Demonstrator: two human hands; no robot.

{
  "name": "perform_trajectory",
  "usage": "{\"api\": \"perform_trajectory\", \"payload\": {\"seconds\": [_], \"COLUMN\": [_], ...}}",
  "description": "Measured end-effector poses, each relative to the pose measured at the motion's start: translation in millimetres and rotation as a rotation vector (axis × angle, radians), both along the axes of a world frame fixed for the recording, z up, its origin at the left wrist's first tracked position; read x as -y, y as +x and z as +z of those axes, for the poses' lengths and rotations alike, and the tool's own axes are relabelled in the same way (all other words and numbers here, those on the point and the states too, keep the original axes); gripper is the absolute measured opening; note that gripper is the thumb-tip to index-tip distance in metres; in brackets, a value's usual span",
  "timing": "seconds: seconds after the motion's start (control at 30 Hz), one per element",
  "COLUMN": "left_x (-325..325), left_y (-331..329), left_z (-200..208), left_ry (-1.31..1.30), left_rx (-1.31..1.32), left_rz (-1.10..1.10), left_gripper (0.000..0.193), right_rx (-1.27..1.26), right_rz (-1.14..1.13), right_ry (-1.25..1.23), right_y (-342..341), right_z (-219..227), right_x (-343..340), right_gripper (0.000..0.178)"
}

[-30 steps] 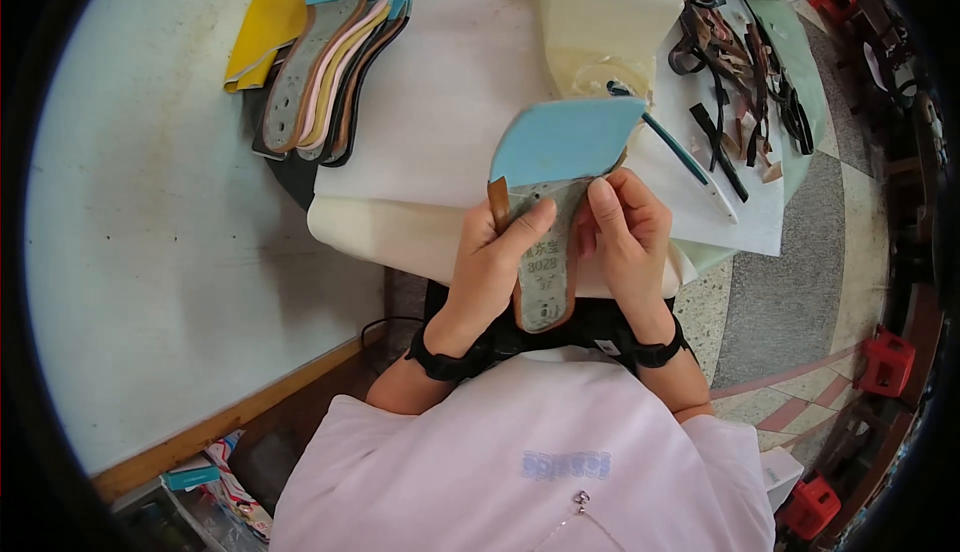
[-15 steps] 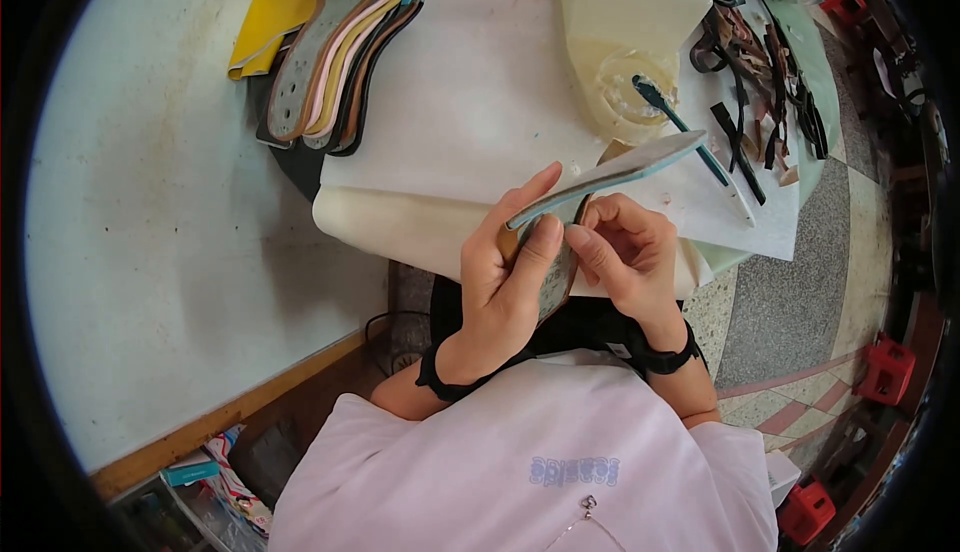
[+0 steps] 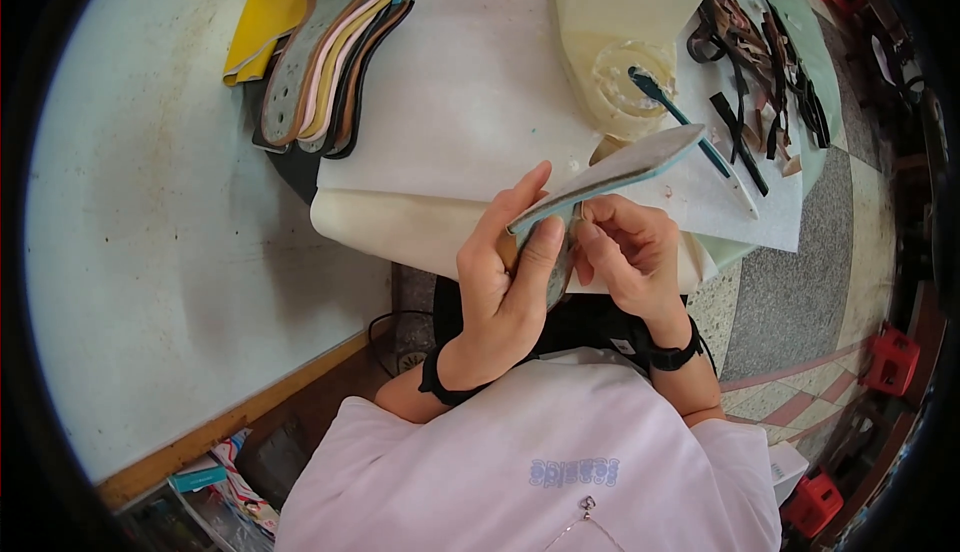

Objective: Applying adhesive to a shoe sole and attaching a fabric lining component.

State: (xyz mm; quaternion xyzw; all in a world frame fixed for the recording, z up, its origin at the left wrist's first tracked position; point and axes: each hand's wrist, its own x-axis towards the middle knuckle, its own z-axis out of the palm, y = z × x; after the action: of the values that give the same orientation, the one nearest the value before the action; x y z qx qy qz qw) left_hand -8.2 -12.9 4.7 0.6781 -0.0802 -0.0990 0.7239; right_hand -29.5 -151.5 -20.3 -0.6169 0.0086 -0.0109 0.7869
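Note:
My left hand point(image 3: 512, 277) is closed round a grey insole point(image 3: 625, 167) with a light blue edge, the thumb pressing on it. The insole is bent, and its upper part reaches out toward the right. A lower greyish part hangs between my hands, with a brown piece showing by my left fingers. My right hand point(image 3: 630, 252) is closed in a pinch at the edge of the insole, just under the raised part. The raised part hides some of what the right fingertips grip. Beyond the insole lies a toothbrush point(image 3: 690, 132) with a dark blue and white handle.
A cut-open translucent plastic jug point(image 3: 625, 12) with whitish residue stands behind my hands. A stack of colored insoles point(image 3: 320, 67) lies at the upper left beside a yellow sheet point(image 3: 262, 27). Dark strip scraps point(image 3: 775, 77) cover the far right. Red stools point(image 3: 890, 360) stand on the floor.
My right fingertips have shifted slightly upward along the insole's edge. The insole's raised end has dipped and turned a little, showing more grey surface. The whole view has shifted slightly.

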Motion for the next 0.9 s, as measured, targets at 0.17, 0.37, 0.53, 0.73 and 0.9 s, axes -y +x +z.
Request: {"api": "perform_trajectory", "payload": {"seconds": [0.17,0.37,0.53,0.73,0.9], "left_x": [0.1,1.3,1.3,1.2,-1.0], "left_y": [1.0,0.0,0.7,2.3,4.7], "left_z": [-0.2,-3.6,-5.7,-5.7,-4.6], "left_ry": [0.009,0.029,0.034,0.046,-0.080], "left_rx": [-0.003,0.009,0.039,0.042,-0.025], "left_rz": [0.003,0.014,0.009,0.013,0.006], "left_gripper": [0.034,0.034,0.033,0.032,0.025], "right_rx": [-0.008,-0.055,-0.079,-0.066,-0.074], "right_rz": [0.009,0.060,0.084,0.068,0.105], "right_ry": [-0.011,0.022,0.030,0.039,0.134], "right_y": [0.2,2.2,1.6,1.2,0.8], "right_z": [0.7,1.3,1.9,0.6,0.2], "right_x": [1.1,2.8,4.1,4.1,5.2], "right_gripper": [0.006,0.003,0.001,0.003,0.006]}}
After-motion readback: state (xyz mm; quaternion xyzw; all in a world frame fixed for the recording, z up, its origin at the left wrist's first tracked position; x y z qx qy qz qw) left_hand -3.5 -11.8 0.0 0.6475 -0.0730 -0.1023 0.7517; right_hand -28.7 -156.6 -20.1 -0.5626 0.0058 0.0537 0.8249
